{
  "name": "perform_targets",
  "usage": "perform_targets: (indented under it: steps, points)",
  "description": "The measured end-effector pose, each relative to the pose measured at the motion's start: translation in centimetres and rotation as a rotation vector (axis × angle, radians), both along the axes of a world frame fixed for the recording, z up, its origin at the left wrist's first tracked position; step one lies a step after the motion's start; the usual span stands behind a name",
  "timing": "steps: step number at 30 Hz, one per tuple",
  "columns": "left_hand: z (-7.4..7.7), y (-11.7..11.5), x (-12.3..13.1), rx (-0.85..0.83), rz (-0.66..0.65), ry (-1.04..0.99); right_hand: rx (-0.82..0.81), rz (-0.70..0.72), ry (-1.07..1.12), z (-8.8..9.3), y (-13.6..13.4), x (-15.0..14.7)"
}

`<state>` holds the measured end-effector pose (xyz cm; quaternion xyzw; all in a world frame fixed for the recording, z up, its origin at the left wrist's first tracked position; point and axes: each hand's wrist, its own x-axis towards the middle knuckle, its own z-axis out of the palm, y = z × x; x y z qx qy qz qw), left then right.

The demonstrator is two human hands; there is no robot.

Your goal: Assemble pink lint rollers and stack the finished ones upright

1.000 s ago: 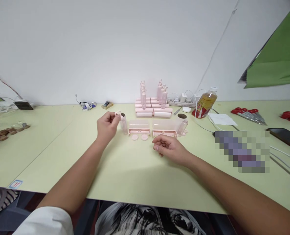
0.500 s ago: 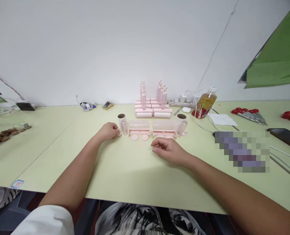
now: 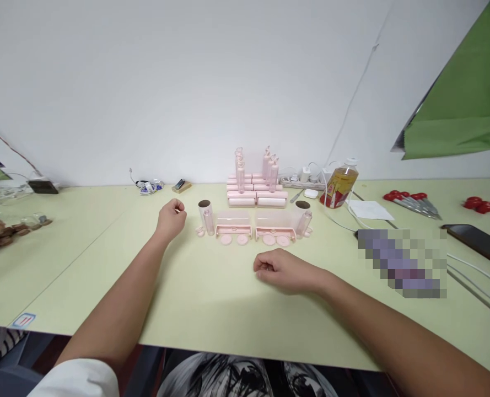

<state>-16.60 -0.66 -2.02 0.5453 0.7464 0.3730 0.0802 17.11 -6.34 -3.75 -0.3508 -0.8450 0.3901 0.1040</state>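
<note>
My left hand (image 3: 171, 219) is raised a little left of the pink parts, its fingers curled together and nothing visible in them. My right hand (image 3: 284, 270) rests on the table in a loose fist, with nothing showing in it. Closest to the left hand are a small pink cap-like piece (image 3: 200, 232), a white cardboard-cored roll (image 3: 204, 209) and a clear pink tube (image 3: 209, 221). Two open pink trough-shaped cases (image 3: 233, 230) stand in the middle, with several flat pink discs (image 3: 226, 239) before them. On the right are another roll (image 3: 302, 206) and clear tube (image 3: 305, 223).
Behind are stacked pink roller cases (image 3: 241, 199) with upright clear tubes (image 3: 273, 175) on them. A tilted drink bottle (image 3: 340, 184), a power strip (image 3: 300, 182), white cables and a black phone (image 3: 476, 242) lie right. Red-handled tools (image 3: 412, 203) sit farther right.
My left hand has moved away from the small pink piece, up and to the left, leaving it on the table. My right hand stays nearly in place, and the view has shifted slightly.
</note>
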Motion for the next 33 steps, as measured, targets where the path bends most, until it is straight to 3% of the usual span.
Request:
perform_targets:
  steps: [3,7,11,16,21,33]
  points:
    - [-1.5,0.7,-0.2,-0.127,0.019,0.125,-0.003,-0.001,0.005,-0.2,0.0,0.1]
    - [-2.8,1.2,0.2,-0.159,0.068,0.212,-0.021,-0.012,0.008,-0.4,0.1,0.1]
    - [-2.6,1.1,1.0,-0.103,0.145,0.36,0.004,-0.019,0.027,-0.4,0.0,0.0]
    - [-2.2,1.0,1.0,-0.296,0.039,0.366,-0.004,-0.026,0.026,-0.3,0.0,0.0]
    - [-2.6,1.1,1.1,-0.33,0.071,0.479,-0.013,-0.015,0.007,-0.1,0.0,0.0]
    - [-2.3,0.7,1.3,-0.36,0.076,0.473,-0.008,-0.022,-0.003,0.1,-0.1,0.0]
